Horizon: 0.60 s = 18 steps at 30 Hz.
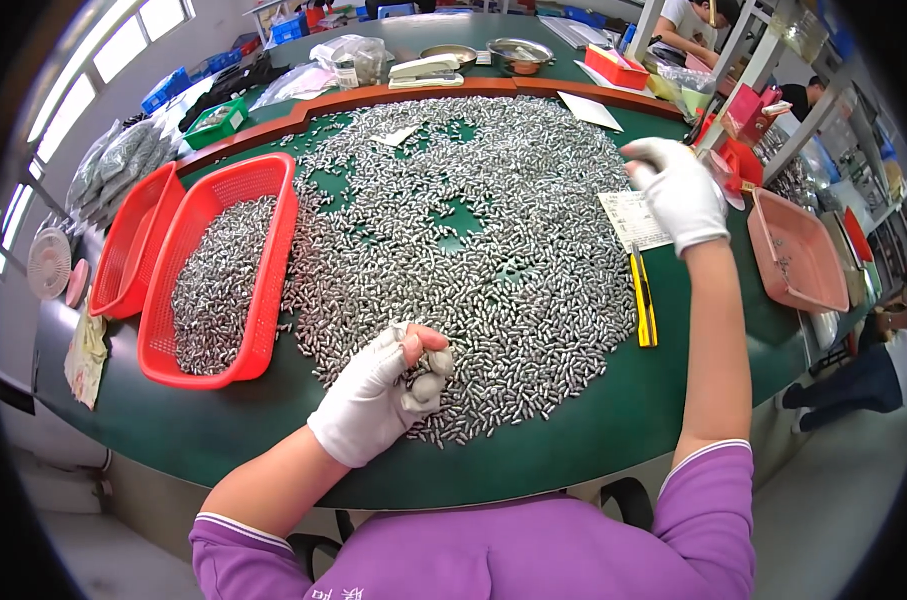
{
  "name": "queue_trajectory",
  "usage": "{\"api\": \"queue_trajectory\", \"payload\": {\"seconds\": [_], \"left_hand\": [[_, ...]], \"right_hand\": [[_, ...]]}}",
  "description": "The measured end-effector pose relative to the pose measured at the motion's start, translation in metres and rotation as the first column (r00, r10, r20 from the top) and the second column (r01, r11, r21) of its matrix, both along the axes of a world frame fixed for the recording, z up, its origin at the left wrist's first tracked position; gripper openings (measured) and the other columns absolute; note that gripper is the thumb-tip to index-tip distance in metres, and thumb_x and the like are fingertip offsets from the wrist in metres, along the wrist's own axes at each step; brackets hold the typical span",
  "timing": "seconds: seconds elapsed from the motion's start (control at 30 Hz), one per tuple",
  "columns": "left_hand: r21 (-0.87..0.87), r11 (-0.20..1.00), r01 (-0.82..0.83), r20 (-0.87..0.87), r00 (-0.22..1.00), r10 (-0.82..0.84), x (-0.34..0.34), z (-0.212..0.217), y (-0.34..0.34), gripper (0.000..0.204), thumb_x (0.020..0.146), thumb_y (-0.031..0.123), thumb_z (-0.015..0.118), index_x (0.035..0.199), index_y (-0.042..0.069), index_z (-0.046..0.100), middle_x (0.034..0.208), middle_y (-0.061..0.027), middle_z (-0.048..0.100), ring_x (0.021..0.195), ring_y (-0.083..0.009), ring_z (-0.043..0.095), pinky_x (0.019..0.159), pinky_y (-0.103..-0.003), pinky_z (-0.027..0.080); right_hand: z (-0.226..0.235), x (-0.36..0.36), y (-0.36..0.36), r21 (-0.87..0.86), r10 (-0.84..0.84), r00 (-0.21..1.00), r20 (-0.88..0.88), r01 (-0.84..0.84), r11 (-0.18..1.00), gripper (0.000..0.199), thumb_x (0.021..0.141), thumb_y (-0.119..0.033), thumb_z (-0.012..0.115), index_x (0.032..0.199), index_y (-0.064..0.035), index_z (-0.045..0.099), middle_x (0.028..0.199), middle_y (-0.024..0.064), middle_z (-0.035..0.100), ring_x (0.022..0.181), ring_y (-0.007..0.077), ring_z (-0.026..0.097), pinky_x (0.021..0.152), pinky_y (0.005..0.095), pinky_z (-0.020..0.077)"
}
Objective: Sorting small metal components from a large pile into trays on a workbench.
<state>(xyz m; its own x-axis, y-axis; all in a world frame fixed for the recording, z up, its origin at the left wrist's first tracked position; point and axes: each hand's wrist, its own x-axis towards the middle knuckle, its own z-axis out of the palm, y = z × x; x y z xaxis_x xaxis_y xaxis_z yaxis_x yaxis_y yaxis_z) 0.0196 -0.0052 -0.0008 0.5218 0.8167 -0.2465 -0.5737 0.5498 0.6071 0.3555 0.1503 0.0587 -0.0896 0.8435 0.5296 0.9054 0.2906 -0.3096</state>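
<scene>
A wide layer of small silvery metal parts (453,300), pointed and bullet-like, covers the middle of the green table. My left hand (378,385), in a white glove with bare fingertips, is curled over the near edge of these parts. Whatever lies within its fingers is hidden. Held over the right edge of the parts, my gloved right hand (678,190) has its fingers stretched leftward and slightly bent, with nothing visible in them. Beside it lies a printed paper slip (633,222), and below that a yellow utility knife (643,300).
On the left, a red basket (285,240) holds more metal parts, beside another red basket (133,250). A pink tub (798,255) sits at the right. Along the back runs a brown wooden edging (373,98), with a stapler (425,72) behind it. Another person (683,30) sits far right.
</scene>
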Motion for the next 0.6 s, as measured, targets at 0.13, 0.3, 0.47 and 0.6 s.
{"api": "queue_trajectory", "payload": {"seconds": [0.13,0.3,0.47,0.6], "left_hand": [[-0.013,1.000,-0.006,0.011,1.000,0.006,-0.004,-0.002,0.000,0.031,0.092,0.033,0.066,0.109,0.009,0.058,0.095,-0.0032,0.058,0.068,-0.0090,0.044,0.061,-0.021,0.036],[-0.015,1.000,-0.017,-0.008,1.000,0.017,0.000,0.002,-0.001,0.022,0.096,0.029,0.060,0.107,0.010,0.058,0.094,-0.0032,0.055,0.067,-0.0093,0.042,0.058,-0.020,0.035],[-0.007,1.000,0.006,0.010,1.000,-0.006,-0.001,-0.002,0.001,0.031,0.094,0.032,0.064,0.112,0.008,0.056,0.096,-0.0025,0.058,0.071,-0.0089,0.049,0.065,-0.022,0.042],[-0.007,1.000,-0.005,0.014,1.000,0.005,-0.004,-0.003,0.000,0.031,0.094,0.032,0.064,0.112,0.008,0.056,0.097,-0.0028,0.058,0.071,-0.0090,0.049,0.065,-0.022,0.042]], "right_hand": [[-0.003,-0.067,-0.046,-0.540,0.553,0.821,0.138,-0.406,0.738,0.032,0.079,-0.028,0.071,0.105,-0.0094,0.069,0.105,0.0122,0.066,0.098,0.0290,0.063,0.089,0.0367,0.0488],[-0.034,-0.102,-0.077,-0.447,0.534,0.824,0.188,-0.412,0.794,0.011,0.078,-0.021,0.068,0.083,-0.0108,0.066,0.082,0.0089,0.062,0.082,0.0297,0.063,0.074,0.0405,0.0506],[-0.040,-0.102,-0.078,-0.441,0.541,0.828,0.147,-0.435,0.785,0.009,0.079,-0.019,0.067,0.084,-0.0115,0.067,0.081,0.0090,0.062,0.082,0.0295,0.063,0.073,0.0412,0.0505],[-0.021,-0.098,-0.079,-0.444,0.481,0.838,0.257,-0.339,0.829,0.022,0.076,-0.022,0.072,0.095,-0.0124,0.066,0.089,0.0101,0.061,0.091,0.0300,0.062,0.078,0.0415,0.0497]]}}
